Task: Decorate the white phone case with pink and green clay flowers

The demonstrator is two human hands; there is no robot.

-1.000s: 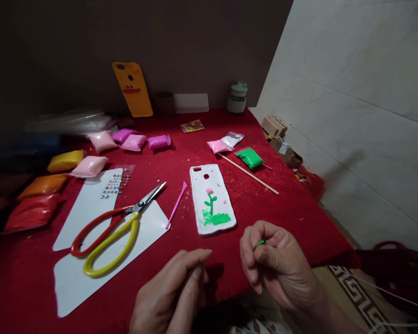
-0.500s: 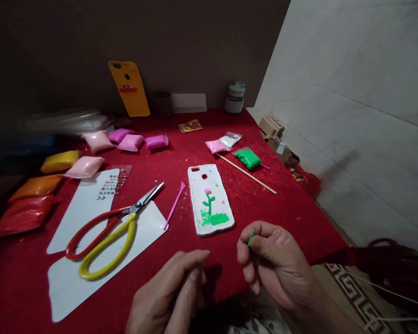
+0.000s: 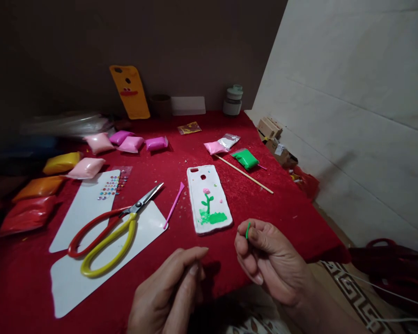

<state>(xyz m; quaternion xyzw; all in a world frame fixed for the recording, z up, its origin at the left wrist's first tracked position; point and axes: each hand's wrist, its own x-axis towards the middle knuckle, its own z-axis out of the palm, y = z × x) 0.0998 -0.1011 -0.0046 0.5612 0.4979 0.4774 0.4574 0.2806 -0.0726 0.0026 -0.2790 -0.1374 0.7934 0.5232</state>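
Between the thumb and index finger of my right hand (image 3: 270,262) is a thin green clay strip (image 3: 247,230), standing roughly upright. My left hand (image 3: 170,290) is closed near the table's front edge, thumb against the bent fingers; whether anything is inside it is hidden. Just beyond both hands lies a white phone case (image 3: 216,180) covered in clay. It carries a pink flower (image 3: 206,190) on a green stem with leaves, above a green patch (image 3: 217,218) at the bottom. A few small dots sit on its upper part.
Red-and-yellow-handled scissors (image 3: 135,208) lie across white boards (image 3: 68,290) on the left, beside a pink tool (image 3: 174,204). A wooden stick (image 3: 245,174) and green clay packet (image 3: 245,159) are at the right. A yellow phone case (image 3: 134,102) leans at the back near a jar (image 3: 233,100).
The green strip has turned slightly more upright as my right hand shifted a little left. My left hand keeps its closed pose. The whole view has moved slightly.
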